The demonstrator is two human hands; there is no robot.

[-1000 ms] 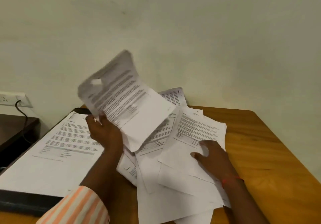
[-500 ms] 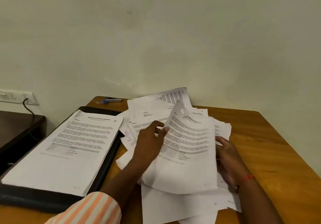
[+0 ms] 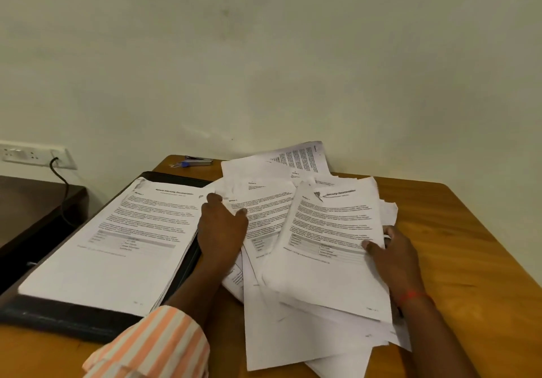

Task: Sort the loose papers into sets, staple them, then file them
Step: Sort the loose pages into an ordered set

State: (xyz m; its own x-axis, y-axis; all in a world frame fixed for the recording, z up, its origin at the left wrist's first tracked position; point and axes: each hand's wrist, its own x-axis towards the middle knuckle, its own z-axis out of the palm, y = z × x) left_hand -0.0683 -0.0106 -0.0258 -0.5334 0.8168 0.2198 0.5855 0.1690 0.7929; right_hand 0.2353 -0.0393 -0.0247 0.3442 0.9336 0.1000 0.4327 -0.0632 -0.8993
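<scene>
The right hand (image 3: 394, 260) has its thumb laid on top of the right edge of the uppermost printed sheet (image 3: 331, 239), with the fingers going under that edge, so the sheet is pinched between them; a red thread (image 3: 413, 295) circles the wrist. The left hand (image 3: 221, 228) lies palm down, fingers loosely spread, pressing on the left part of the loose papers (image 3: 293, 339); it grips nothing; its striped sleeve (image 3: 155, 345) shows at the lower edge. The pinched sheet lies between the two hands, tilted, overlapping the heap beneath it; the heap fans out untidily under and beyond both hands, its farthest sheets near the wall. Just left of the left hand, beside the heap's edge, a black folder (image 3: 73, 319) lies flat with a squared stack of printed pages (image 3: 117, 245) on it. Behind the folder, near the table's far corner, sits a stapler (image 3: 196, 161) with a blue part, apart from both hands. All rests on a wooden table (image 3: 463, 245). Further left: a dark side table (image 3: 29, 201); a wall socket (image 3: 32, 154); a black cable (image 3: 63, 184) hanging from it.
</scene>
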